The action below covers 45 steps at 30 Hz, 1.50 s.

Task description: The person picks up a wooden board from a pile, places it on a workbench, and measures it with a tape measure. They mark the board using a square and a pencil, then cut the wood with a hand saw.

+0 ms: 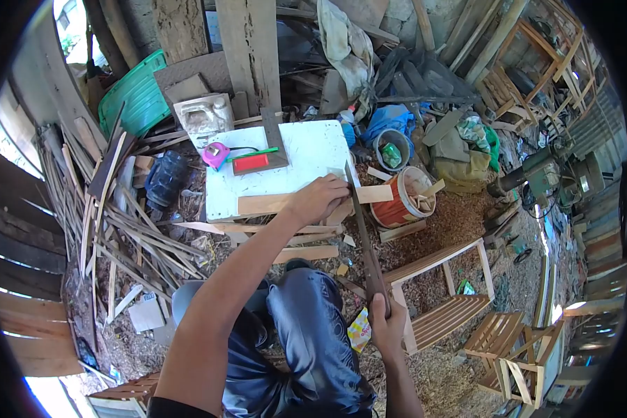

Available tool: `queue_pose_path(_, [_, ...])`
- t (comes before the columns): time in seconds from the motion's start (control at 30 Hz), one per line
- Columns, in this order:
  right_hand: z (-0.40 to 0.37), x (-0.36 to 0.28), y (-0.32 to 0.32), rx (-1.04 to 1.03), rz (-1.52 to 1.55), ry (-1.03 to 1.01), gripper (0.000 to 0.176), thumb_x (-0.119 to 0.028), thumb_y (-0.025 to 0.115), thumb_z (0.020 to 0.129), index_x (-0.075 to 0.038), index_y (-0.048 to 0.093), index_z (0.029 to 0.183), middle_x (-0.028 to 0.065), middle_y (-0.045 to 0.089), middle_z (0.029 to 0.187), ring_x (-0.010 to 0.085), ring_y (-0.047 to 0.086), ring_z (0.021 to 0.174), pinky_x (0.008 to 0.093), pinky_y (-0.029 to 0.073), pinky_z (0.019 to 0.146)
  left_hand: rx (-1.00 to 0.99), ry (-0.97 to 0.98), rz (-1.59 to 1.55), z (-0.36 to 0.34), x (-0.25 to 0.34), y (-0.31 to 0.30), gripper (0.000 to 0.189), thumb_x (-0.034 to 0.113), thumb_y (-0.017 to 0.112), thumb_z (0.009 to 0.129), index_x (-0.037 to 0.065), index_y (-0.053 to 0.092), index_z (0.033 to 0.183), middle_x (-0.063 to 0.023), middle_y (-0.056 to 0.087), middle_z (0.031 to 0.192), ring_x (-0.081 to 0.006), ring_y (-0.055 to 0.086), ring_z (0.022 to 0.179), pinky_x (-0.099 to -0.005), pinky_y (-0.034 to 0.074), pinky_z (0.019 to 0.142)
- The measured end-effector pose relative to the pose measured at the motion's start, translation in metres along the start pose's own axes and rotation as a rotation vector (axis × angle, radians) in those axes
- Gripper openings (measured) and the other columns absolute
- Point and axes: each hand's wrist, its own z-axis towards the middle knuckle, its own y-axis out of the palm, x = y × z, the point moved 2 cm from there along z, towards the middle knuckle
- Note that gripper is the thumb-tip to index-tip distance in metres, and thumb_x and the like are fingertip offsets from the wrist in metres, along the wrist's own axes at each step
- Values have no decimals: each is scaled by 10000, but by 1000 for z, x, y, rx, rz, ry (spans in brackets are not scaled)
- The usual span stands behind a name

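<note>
My left hand (318, 198) presses down on a pale wooden strip (266, 203) that lies along the near edge of a white table top (312, 152). My right hand (386, 322) grips the wooden handle of a hand saw (361, 226). The saw's dark blade runs up and away from me and meets the strip just right of my left fingers. A short piece of the strip (376, 194) sticks out past the blade. My knees in dark trousers (306, 313) are below the table.
A pink tape measure (216, 153), a red block (250, 162) and a metal square lie on the table. An orange bucket of offcuts (405, 198) stands to the right. Loose slats (125, 223) pile up on the left. Small wooden frames (453, 306) stand at right.
</note>
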Motion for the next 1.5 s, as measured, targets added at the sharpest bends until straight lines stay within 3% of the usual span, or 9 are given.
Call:
queue_pose_path(0.13, [32,1,18,-1,25,56,414,-294,537,956,42,560,716,16,412,525,77,379,523,323,313,469,-28,-7,26,3,4,-1,140,-8,610,744,20,605,882,-92,598,943,-286,547,952,-375,472,860])
queue_pose_path(0.27, [79,-12,35,6,100,-44,446,-308,526,959,51,542,695,44,416,515,101,381,511,342,327,474,-41,2,53,5,4,-2,144,-14,610,737,23,608,877,-92,598,942,-290,546,945,-371,474,855])
queue_pose_path(0.5, [13,12,12,48,18,-54,419,-294,528,956,36,569,702,55,449,498,118,419,476,338,334,466,-54,-24,49,3,-1,1,145,-22,622,719,11,602,859,-99,593,927,-295,543,943,-375,471,857])
queue_pose_path(0.57, [-2,4,1,18,-5,10,394,-279,538,952,33,574,715,47,447,502,101,420,480,324,325,463,20,6,-3,3,2,1,139,-32,612,716,2,596,849,-106,587,922,-297,540,942,-375,469,860])
queue_pose_path(0.83, [86,-26,41,21,102,-97,401,-280,550,946,49,573,718,67,437,493,97,385,488,342,333,466,-71,-20,38,6,4,-2,159,-48,583,714,-11,599,868,-113,586,934,-302,538,953,-376,469,860])
queue_pose_path(1.1, [5,-3,7,11,-85,-21,402,-299,549,947,41,591,737,79,472,499,102,421,483,344,345,475,-77,-34,40,2,0,-1,169,-30,602,719,-6,596,886,-107,581,945,-299,536,965,-376,468,862])
queue_pose_path(1.2, [8,0,9,26,-73,-31,401,-292,550,948,37,575,720,55,438,497,82,396,497,330,331,471,-24,-12,26,2,3,2,157,-33,604,718,-8,594,873,-105,576,943,-299,536,961,-377,468,859])
queue_pose_path(1.37, [79,-14,38,17,68,-53,403,-277,551,950,36,548,696,26,386,506,72,362,514,327,316,466,-53,-8,53,3,2,1,152,-39,612,714,-10,601,863,-103,587,939,-294,543,943,-364,473,847])
queue_pose_path(1.5, [75,-18,38,23,55,-98,399,-264,549,949,38,546,688,38,387,494,84,356,496,338,314,455,-56,17,43,3,-2,5,156,-37,617,714,-9,603,866,-101,589,930,-291,543,947,-358,474,848])
